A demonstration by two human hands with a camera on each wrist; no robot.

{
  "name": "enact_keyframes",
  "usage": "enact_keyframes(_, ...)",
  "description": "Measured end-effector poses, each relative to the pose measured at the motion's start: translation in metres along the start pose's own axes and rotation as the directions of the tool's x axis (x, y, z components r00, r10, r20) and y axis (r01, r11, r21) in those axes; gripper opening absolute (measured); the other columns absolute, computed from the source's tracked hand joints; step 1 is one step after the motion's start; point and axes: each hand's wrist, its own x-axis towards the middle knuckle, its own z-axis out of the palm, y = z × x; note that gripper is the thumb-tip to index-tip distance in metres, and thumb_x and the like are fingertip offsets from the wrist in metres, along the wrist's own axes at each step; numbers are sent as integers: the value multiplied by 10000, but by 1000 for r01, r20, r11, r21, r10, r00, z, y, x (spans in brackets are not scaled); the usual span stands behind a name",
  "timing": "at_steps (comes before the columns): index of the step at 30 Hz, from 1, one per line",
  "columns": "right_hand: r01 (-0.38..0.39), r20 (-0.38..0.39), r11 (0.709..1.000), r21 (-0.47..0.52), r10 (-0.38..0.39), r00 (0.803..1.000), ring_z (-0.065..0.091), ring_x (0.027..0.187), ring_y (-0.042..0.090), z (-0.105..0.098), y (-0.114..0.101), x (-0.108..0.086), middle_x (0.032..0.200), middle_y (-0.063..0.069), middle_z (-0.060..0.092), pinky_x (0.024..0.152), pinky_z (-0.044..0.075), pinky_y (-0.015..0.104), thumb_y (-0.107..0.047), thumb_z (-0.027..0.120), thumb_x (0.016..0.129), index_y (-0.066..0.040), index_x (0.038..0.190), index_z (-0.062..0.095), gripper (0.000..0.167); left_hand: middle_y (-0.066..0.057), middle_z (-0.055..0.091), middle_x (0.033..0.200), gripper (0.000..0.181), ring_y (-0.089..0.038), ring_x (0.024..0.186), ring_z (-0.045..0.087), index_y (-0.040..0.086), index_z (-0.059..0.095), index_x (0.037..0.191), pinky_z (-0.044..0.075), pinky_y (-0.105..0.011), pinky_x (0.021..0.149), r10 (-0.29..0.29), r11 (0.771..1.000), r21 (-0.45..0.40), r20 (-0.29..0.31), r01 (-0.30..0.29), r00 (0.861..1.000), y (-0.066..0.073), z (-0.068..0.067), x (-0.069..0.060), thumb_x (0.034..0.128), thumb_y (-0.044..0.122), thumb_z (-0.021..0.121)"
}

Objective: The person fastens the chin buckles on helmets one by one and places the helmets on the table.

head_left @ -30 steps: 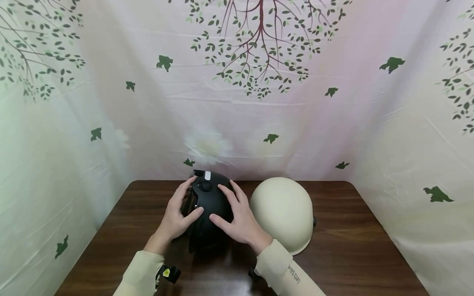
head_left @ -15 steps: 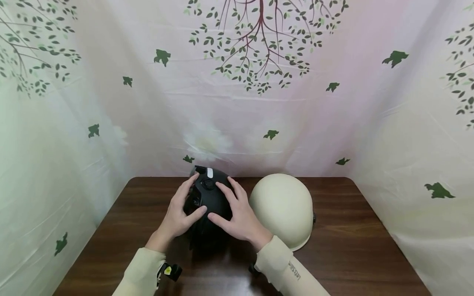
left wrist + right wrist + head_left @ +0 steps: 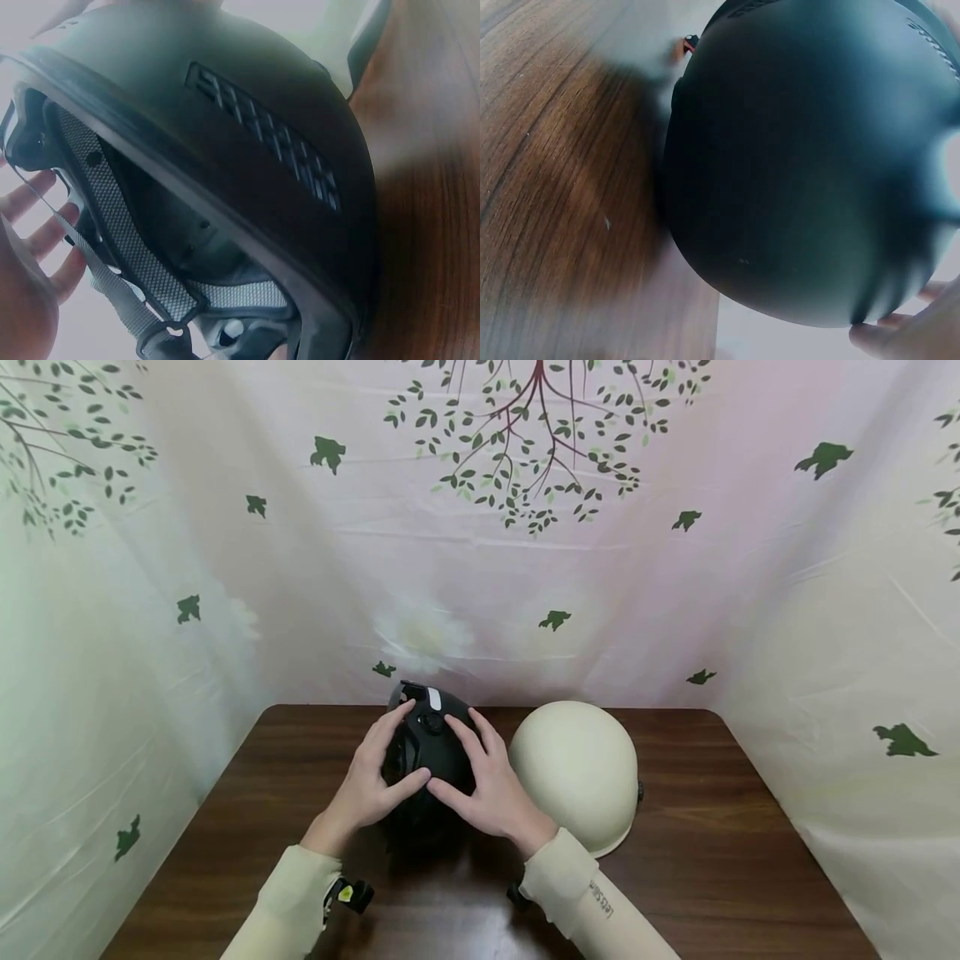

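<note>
A black helmet [image 3: 441,756] stands on the table left of centre, gripped from both sides by my two hands. My left hand [image 3: 363,785] spreads over its left rim, with the thumb on the shell. On the right side, my right hand [image 3: 495,797] curves its fingers and thumb round the shell. The thumbs nearly meet. In the left wrist view, ridged vents mark the shell, and a grey chin strap [image 3: 120,296] hangs by the padded opening near my left fingers [image 3: 46,234]. The right wrist view shows the smooth shell [image 3: 802,165], with some right fingertips at its edge.
A cream helmet [image 3: 573,768] sits dome up close to the right of the black one, beside my right wrist. The dark wooden table [image 3: 705,835] ends at the back against a printed leaf-pattern curtain [image 3: 465,577], which also rises on both sides.
The black helmet has turned slightly to the right between my hands. My left hand has shifted right with it, and the thumbs have come closer together. The head view has tilted a little.
</note>
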Motion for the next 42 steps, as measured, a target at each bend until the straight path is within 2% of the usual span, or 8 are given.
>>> enact_keyframes(6,-13,15,1000,0,13,1000,222,1564,412,-3,-1,1,1739,145,150,1129,352,718,-571,658,976,-445,1670,163,861,-72,485,1576,850,-272,1367,476,117,367,1630,457,-698,1031,-1,1000,5,9,1,1000,2,2,2,877,234,742)
enact_keyframes(16,-50,37,998,23,50,998,189,1575,405,-7,-1,-3,1752,83,91,1125,337,738,-581,635,988,-528,1646,145,822,-97,506,1567,853,-327,1369,498,61,367,1616,411,-656,1089,35,999,-6,6,-35,999,8,0,3,869,198,754)
enact_keyframes(20,-16,-6,1000,21,16,1000,183,1577,379,-8,1,-4,1753,57,95,1131,324,737,-552,649,988,-492,1653,186,813,-145,506,1554,857,-377,1349,506,62,361,1621,411,-660,1090,32,999,-15,-6,-32,999,7,-5,-1,866,169,754)
enact_keyframes(23,22,-59,999,31,-20,998,206,1566,363,-10,2,-4,1742,58,151,1134,320,728,-516,681,976,-448,1653,251,805,-149,501,1554,871,-397,1346,507,102,352,1634,419,-611,1117,21,1000,-15,-16,-21,1000,6,-10,-5,865,143,759)
enact_keyframes(27,40,-95,998,51,-35,995,249,1529,366,-12,3,-5,1706,116,241,1129,334,698,-472,692,976,-431,1646,293,781,-125,498,1560,880,-316,1354,523,120,356,1635,482,-410,1085,6,1000,7,-43,-6,999,2,-20,-13,856,102,765)
enact_keyframes(31,21,-82,997,72,-15,996,259,1512,369,-15,6,-6,1697,145,248,1122,354,673,-446,668,998,-416,1655,278,765,-142,511,1542,879,-206,1324,531,93,376,1622,459,-251,999,7,1000,15,-83,-6,997,-6,-28,-22,836,53,768)
enact_keyframes(36,22,-68,994,109,-15,998,243,1556,348,-16,12,-9,1710,109,222,1151,342,673,-404,657,1015,-298,1676,276,770,-87,527,1531,897,-202,1320,543,133,379,1626,421,-230,1067,-18,1000,14,-116,20,993,-14,-34,-32,830,12,774)
enact_keyframes(42,6,-73,992,129,3,997,261,1569,306,-17,15,-12,1700,105,258,1189,328,634,-371,671,1011,-189,1673,280,790,-55,527,1530,890,-141,1310,532,162,386,1625,411,-210,1055,-70,995,57,-160,80,985,-18,-38,-39,839,14,778)
